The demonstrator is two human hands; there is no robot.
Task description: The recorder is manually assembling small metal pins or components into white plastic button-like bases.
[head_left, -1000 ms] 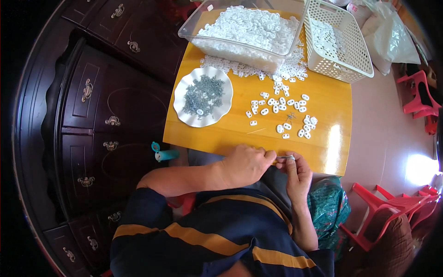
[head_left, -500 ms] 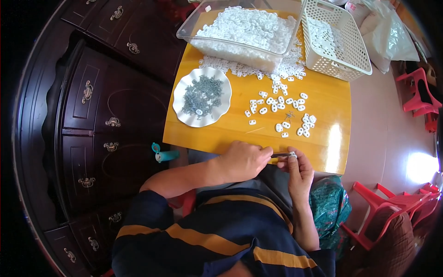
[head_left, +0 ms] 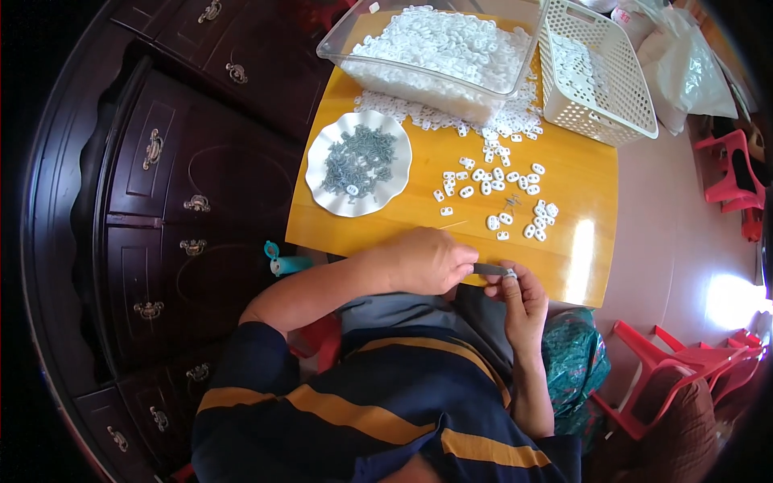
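My left hand (head_left: 428, 259) is closed round one end of a dark, flat, narrow tool (head_left: 489, 269) at the table's near edge. The tool's far end meets a small white plastic piece (head_left: 510, 274). That piece is pinched between the thumb and fingers of my right hand (head_left: 525, 299). Just beyond my hands, several loose white two-holed plastic pieces (head_left: 498, 184) lie scattered on the yellow table (head_left: 386, 233), with a few small grey screws (head_left: 513, 201) among them. A thin pale stick (head_left: 453, 224) rests near my left hand.
A scalloped white plate (head_left: 320, 190) of grey screws stands at the left. Farther back are a clear bin (head_left: 419, 95) heaped with white pieces and a perforated basket (head_left: 600, 121). Dark drawers (head_left: 137, 282) line the left; red stools (head_left: 668, 354) stand at the right.
The whole view has shifted slightly. More of the dark tool's flat side shows between my hands; both hands keep their hold.
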